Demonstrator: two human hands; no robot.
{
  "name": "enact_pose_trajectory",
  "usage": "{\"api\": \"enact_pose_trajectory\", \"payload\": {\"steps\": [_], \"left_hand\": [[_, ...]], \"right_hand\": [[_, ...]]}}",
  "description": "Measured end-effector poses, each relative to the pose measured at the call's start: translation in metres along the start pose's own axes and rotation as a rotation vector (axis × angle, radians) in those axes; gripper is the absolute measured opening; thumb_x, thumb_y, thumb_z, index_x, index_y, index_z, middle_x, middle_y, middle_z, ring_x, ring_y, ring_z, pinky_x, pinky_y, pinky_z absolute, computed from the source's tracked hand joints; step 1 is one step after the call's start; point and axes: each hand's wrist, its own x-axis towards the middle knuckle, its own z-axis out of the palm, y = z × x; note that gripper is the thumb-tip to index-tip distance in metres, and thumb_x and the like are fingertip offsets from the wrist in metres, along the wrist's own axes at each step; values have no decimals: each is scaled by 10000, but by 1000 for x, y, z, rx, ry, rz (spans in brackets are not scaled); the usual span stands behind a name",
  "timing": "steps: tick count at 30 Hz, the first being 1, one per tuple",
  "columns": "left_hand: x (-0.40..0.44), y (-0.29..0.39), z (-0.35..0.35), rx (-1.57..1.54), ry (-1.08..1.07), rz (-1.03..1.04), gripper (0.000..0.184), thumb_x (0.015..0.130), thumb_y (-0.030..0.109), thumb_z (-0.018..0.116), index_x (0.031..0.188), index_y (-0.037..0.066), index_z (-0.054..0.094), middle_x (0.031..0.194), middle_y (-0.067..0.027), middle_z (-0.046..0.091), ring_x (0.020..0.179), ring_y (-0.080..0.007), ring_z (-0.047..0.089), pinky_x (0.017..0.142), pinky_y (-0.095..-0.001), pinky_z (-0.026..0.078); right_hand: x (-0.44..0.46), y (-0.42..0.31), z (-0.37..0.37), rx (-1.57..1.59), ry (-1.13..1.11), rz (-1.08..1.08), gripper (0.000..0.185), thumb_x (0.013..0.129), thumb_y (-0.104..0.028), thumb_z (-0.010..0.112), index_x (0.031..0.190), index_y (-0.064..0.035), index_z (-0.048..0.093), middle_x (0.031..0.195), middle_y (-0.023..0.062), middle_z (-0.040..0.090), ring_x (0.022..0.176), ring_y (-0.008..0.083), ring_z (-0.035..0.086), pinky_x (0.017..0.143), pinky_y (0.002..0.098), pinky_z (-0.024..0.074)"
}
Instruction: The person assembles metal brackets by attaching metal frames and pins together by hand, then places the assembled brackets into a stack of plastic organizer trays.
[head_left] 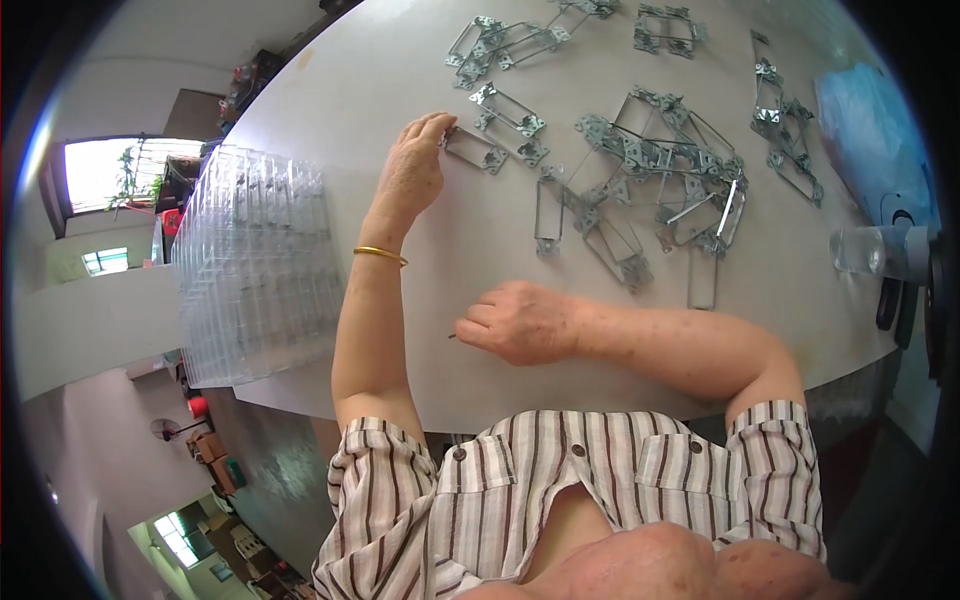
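Observation:
My left hand [412, 165], with a gold bangle on the wrist, reaches forward over the table. Its fingertips are closed on the near-left end of a small rectangular metal wire frame [473, 150] with flat plates at its ends. Lower down, close to my body, my right hand [522, 322] is curled closed. A thin dark tip [452, 336] pokes out from its fingers; the rest of that piece is hidden. Just beyond my left hand lies another metal frame [512, 110]. A tangled pile of similar metal frames [650, 160] spreads to the right.
Stacked clear plastic trays [255, 265] stand at the table's left edge. More metal frames [500, 45] lie at the back, and others [785, 130] to the right. A blue plastic bag [868, 135] and a clear cup [860, 250] sit at the right edge of the white table [370, 60].

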Motion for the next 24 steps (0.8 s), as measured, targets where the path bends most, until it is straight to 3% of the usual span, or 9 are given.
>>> {"api": "enact_pose_trajectory", "payload": {"steps": [7,10,13,19,24], "left_hand": [[-27,0,-13,-49,-52,-22,362,909,37,703,1267,52,648,1268,-115,707,1258,-334,612,1073,-448,479],[-46,3,-16,2,-33,32,386,930,85,710,1306,29,642,1320,-148,685,1253,-344,618,1060,-426,489],[-55,16,-17,-71,21,39,407,908,88,730,1302,71,625,1273,-101,700,1245,-322,617,1069,-445,469],[-57,10,-2,-114,88,116,315,902,88,740,1191,58,615,1172,-119,702,1205,-334,630,1051,-440,472],[-60,3,8,-85,172,197,301,877,50,747,1143,45,606,1042,-140,701,1079,-341,667,990,-431,502]], "right_hand": [[3,-2,2,29,22,31,114,859,-105,624,966,-63,622,793,57,630,757,239,663,684,371,548],[4,-5,-2,-11,-24,38,128,861,-110,616,980,-65,627,810,57,638,772,234,669,695,369,552],[4,-6,-1,-65,-32,34,128,867,-123,627,981,-66,634,808,52,635,761,227,667,688,365,552],[8,-7,-4,-109,-30,17,92,866,-114,659,941,-71,628,779,44,610,710,218,648,651,355,540],[8,-8,-3,-129,-27,24,93,854,-100,671,920,-71,613,754,44,580,682,224,628,623,362,523]]}}
